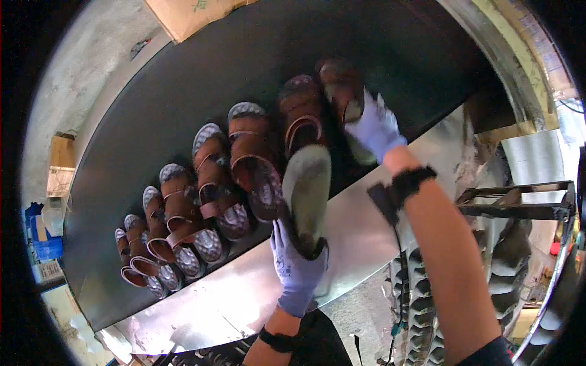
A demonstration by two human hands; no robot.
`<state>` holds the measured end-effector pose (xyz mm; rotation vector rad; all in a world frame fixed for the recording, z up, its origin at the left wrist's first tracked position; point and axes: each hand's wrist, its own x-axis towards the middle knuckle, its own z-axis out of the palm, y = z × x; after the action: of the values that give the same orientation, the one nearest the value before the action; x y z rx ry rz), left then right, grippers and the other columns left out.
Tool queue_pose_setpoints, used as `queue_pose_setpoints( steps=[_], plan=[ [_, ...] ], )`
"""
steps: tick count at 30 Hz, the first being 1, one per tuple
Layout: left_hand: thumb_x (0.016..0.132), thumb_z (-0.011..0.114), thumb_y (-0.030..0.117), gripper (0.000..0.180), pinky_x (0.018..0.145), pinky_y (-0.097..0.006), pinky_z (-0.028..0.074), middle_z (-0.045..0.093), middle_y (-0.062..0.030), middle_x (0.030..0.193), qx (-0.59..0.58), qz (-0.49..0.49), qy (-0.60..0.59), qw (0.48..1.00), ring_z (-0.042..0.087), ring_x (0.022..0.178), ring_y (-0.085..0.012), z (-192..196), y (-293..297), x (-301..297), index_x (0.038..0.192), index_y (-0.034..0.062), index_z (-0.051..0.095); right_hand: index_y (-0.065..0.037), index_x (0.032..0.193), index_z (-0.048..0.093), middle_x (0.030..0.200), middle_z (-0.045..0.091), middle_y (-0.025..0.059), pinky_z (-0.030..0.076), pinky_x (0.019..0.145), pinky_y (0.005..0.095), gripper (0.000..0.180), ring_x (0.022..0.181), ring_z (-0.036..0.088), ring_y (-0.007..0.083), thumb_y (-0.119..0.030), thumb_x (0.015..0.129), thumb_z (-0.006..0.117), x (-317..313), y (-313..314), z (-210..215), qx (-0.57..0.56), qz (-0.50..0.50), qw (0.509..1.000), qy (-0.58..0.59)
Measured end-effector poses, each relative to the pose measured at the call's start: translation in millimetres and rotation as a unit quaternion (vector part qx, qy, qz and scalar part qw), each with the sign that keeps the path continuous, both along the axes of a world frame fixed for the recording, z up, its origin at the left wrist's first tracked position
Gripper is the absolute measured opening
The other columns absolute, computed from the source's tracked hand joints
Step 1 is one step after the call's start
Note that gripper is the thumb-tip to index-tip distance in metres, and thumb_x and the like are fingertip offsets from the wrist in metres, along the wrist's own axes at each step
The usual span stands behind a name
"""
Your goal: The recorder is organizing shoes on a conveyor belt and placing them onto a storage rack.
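My left hand (299,265), in a pale glove, is closed around the narrow end of a greenish, foot-shaped shoe last (310,183). The last slants up toward the open back of a brown strapped sandal (302,107); whether its tip touches the sandal I cannot tell. Farther right, my gloved right hand (373,125) grips another brown sandal (339,76), with a greenish last partly showing under the palm; motion blurs this part. Just left of the last stands a brown sandal (253,155) with a patterned insole, its back strap hanging loose.
Several more brown sandals (183,213) line the dark belt-like surface (177,110) to the left. A shiny metal ledge (232,305) runs along its near edge. Racks with rows of grey lasts (421,305) stand at lower right. A cardboard box (189,15) sits at the far edge.
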<state>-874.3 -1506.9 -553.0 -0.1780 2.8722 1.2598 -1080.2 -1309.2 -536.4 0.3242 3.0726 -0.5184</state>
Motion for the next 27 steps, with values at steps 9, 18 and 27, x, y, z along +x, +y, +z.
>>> queue_pose_setpoints(
  steps=[9,18,27],
  plan=[
    [0.065,0.069,0.018,0.088,0.094,-0.044,0.040,0.042,-0.0187,0.131,-0.010,-0.018,-0.125,0.992,0.045,0.113,-0.0375,15.4,-2.7,61.6,0.138,0.0021,0.023,-0.001,0.134,0.032,0.123,0.049,0.0214,0.040,0.094,0.0423,0.085,0.110,0.050,0.0338,-0.023,0.064,0.075,234.0,-14.6,-5.5,-0.289,-0.059,0.952,-0.081],
    [0.069,0.066,0.004,0.070,0.090,-0.038,0.048,0.052,-0.0118,0.122,0.488,-0.057,-0.365,0.791,0.052,0.110,-0.0233,-63.0,-41.1,190.5,0.132,0.0002,0.035,-0.001,0.126,0.045,0.118,0.056,0.0107,0.045,0.092,0.0350,0.061,0.105,0.056,0.0217,-0.008,0.071,0.070,467.8,-2.6,-69.4,-0.836,-0.292,0.457,-0.079],
    [0.077,0.063,-0.002,0.042,0.076,-0.035,0.052,0.059,-0.0117,0.105,0.306,-0.242,-0.623,0.678,0.060,0.091,-0.0236,-154.0,51.3,428.7,0.117,0.0006,0.049,-0.003,0.114,0.057,0.113,0.059,0.0094,0.046,0.086,0.0322,0.041,0.099,0.058,0.0215,-0.008,0.074,0.066,846.6,-37.9,-128.9,-0.792,-0.503,0.308,0.160]
  ],
)
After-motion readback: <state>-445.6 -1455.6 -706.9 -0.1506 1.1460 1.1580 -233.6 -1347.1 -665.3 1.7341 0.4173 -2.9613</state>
